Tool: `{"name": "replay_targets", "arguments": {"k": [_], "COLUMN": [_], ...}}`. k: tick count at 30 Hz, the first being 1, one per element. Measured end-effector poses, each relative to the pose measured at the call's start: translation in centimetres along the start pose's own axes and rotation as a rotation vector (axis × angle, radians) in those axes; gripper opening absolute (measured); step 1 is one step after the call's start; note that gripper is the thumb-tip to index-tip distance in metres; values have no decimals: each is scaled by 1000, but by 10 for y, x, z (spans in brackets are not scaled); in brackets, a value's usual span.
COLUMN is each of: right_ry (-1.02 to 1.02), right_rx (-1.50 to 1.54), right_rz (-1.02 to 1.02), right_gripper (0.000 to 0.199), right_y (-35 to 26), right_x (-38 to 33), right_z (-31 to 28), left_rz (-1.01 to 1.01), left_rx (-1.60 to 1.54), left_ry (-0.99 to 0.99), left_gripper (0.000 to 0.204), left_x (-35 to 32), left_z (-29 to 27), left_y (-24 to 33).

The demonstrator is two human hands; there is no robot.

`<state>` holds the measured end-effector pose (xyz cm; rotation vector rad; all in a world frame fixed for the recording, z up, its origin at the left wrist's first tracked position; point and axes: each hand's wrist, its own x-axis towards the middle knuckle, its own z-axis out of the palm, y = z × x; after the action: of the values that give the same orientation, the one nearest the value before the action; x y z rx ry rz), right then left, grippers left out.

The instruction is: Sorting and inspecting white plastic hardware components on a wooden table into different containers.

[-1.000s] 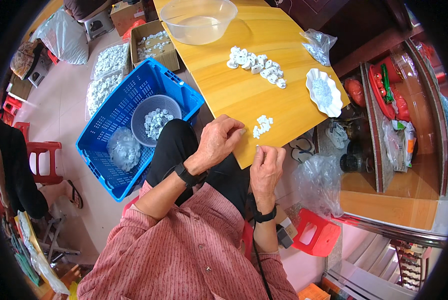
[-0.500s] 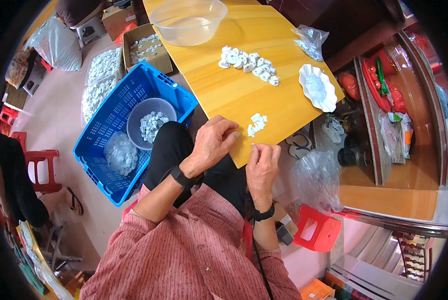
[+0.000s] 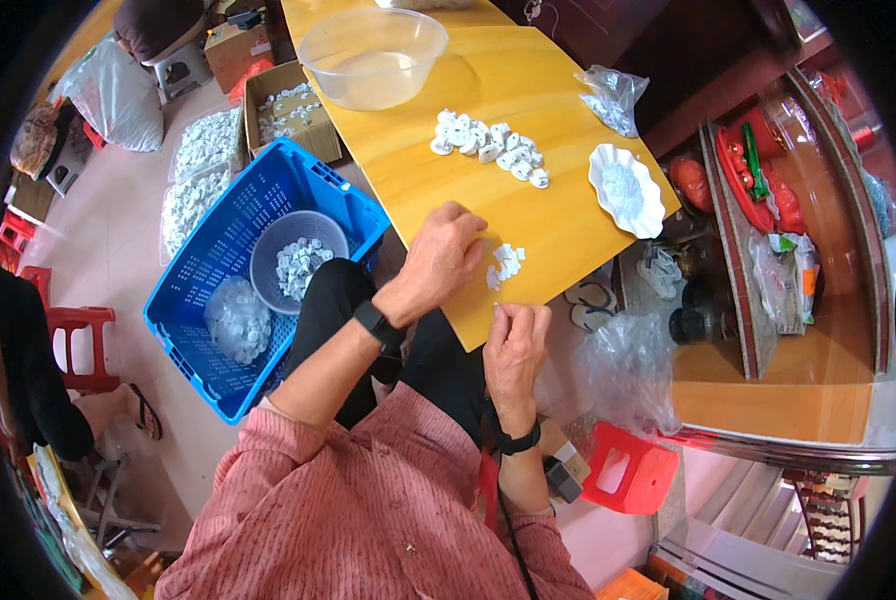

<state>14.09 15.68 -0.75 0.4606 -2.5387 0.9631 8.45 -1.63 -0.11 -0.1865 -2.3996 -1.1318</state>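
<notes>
My left hand (image 3: 440, 258) hovers over the near part of the yellow table, fingers apart and loosely bent, with nothing visible in them. Just right of it lies a small group of flat white pieces (image 3: 509, 262). At the table's near corner my right hand (image 3: 516, 345) pinches a tiny white piece (image 3: 498, 308) between thumb and forefinger. Farther up the table is a pile of rounder white plastic parts (image 3: 490, 146). A white scalloped dish (image 3: 649, 212) holds many small pale pieces near the right edge.
A clear plastic tub (image 3: 373, 60) stands at the far end of the table (image 3: 558, 110). Beside my left leg, a blue crate (image 3: 193, 330) contains a grey bowl (image 3: 268, 240) of white parts and a filled clear bag (image 3: 238, 320). A red stool (image 3: 633, 470) stands at right.
My left hand has moved up and slightly right, toward the flat pieces. The right hand has shifted a little down and left, still pinching. The whole view has shifted slightly.
</notes>
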Motion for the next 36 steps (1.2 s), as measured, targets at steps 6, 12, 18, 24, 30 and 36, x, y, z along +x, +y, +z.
{"name": "replay_targets", "arguments": {"k": [6, 12, 18, 24, 30, 36], "right_ry": [4, -21, -13, -11, -8, -26], "right_rx": [-79, -106, -50, -6, -7, -23], "right_rz": [-62, -49, 21, 8, 19, 17], "right_gripper": [11, 11, 10, 10, 10, 10], "right_y": [2, 0, 4, 0, 4, 4], "right_x": [2, 0, -4, -1, 1, 1], "right_z": [0, 0, 1, 4, 2, -2], "left_rz": [-12, -21, -153, 38, 159, 68], "left_rx": [186, 335, 355, 218, 122, 214], "left_ry": [152, 145, -325, -333, -346, -501], "left_gripper": [39, 60, 54, 36, 34, 48], "left_x": [72, 133, 148, 126, 79, 73], "left_z": [0, 5, -1, 7, -1, -12], "left_y": [-43, -78, -81, -116, -71, -42]}}
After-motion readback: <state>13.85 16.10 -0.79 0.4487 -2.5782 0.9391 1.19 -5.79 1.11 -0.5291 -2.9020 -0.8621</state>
